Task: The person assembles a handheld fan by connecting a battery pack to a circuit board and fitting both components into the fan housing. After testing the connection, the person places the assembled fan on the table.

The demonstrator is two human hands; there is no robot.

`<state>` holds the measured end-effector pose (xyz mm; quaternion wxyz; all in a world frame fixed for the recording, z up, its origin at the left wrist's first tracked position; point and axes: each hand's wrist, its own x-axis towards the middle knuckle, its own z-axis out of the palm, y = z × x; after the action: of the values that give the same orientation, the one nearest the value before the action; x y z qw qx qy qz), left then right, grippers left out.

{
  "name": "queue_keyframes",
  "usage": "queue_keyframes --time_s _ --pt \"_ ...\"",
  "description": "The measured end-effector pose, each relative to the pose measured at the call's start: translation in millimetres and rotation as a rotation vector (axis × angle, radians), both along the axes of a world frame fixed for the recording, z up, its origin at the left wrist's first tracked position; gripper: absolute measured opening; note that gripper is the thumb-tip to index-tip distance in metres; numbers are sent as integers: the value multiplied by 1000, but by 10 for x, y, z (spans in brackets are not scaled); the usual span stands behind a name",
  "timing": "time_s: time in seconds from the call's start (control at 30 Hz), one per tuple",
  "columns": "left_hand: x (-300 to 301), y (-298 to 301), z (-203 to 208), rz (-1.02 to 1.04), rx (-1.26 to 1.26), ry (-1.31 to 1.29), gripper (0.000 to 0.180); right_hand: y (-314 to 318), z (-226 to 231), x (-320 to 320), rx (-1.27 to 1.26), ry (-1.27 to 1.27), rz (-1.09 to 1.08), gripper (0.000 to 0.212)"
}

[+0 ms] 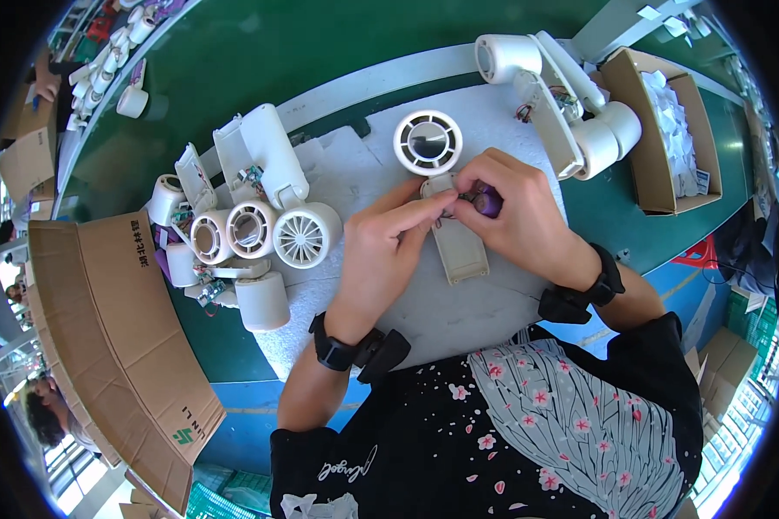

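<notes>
In front of me lies a white handheld fan (428,141), its round head pointing away from me and its opened handle shell (461,253) toward me. My right hand (524,212) is closed around a purple cylindrical battery (489,202) over the upper part of the handle. My left hand (376,251) reaches in from the other side, thumb and forefinger pinched together at the joint below the fan head. Small dark parts, perhaps wires, show between the two hands' fingertips. What the left fingers pinch is too small and covered to name.
A pale foam mat (346,156) covers the green table (260,52). Several partly opened fans (251,229) crowd the left side; more fans (597,143) lie at the right. Beyond those stands a carton (710,143) with white pieces. A large cardboard box (121,329) borders the near left.
</notes>
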<state>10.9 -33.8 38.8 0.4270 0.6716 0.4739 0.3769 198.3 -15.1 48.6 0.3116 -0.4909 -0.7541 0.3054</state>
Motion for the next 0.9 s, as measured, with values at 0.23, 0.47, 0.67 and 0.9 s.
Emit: queue_keyframes --time_s 0.23,0.47,0.67,0.9 --pt "-56 -14 37 -12 -1 6 29 66 298 151 -305 44 184 41" --pt "-23 -78 147 -42 -52 20 32 -134 336 422 -411 176 236 46" --pt "-2 -137 59 57 5 -6 33 -302 342 429 -216 -135 -1 24" --pt "80 -199 30 84 -11 -27 35 -429 372 368 165 -413 -83 15"
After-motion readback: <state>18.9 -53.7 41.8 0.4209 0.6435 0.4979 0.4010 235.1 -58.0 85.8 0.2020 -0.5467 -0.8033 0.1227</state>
